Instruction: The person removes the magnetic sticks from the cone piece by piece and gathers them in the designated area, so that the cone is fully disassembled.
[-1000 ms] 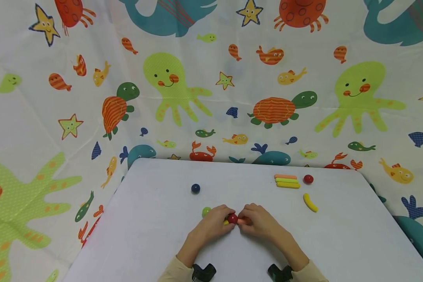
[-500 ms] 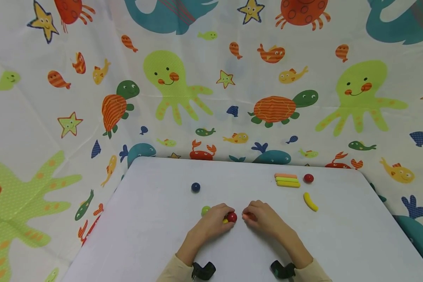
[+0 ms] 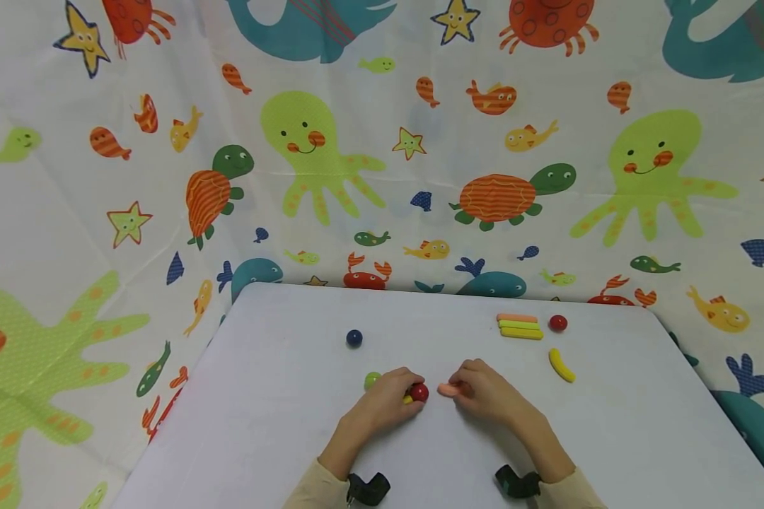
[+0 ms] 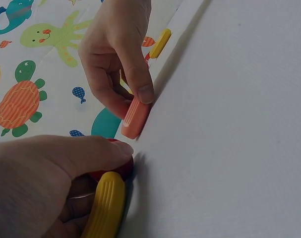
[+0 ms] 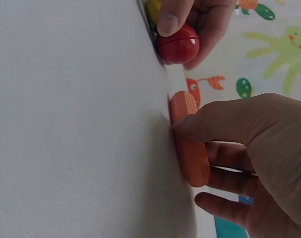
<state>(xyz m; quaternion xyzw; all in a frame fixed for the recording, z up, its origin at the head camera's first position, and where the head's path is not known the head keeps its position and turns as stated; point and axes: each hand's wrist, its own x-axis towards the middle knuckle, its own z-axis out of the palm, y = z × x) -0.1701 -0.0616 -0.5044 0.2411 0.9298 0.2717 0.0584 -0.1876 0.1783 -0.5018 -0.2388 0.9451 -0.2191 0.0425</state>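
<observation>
My left hand point(image 3: 391, 399) pinches a glossy red ball point(image 3: 419, 392) low over the white tabletop. In the left wrist view a yellow curved, ribbed stick point(image 4: 106, 203) lies against that ball, beside the palm. A green ball point(image 3: 372, 380) shows just beyond the left hand, partly covered by it. To the right, my right hand point(image 3: 484, 389) holds an orange ribbed stick point(image 5: 191, 153) between thumb and fingers. The stick's free end points at the red ball, with a small gap between them. The right wrist view shows a groove around the red ball point(image 5: 178, 45).
On the white table point(image 3: 261, 424), a dark blue ball point(image 3: 354, 338) sits farther back. Back right are three straight sticks point(image 3: 521, 326) side by side, another red ball point(image 3: 557, 323) and a yellow curved stick point(image 3: 562, 365). A sea-animal cloth point(image 3: 356, 177) hangs behind.
The right hand has drawn back to the right with the orange stick, whose end was at the red ball a second ago. The left hand and red ball stay nearly still.
</observation>
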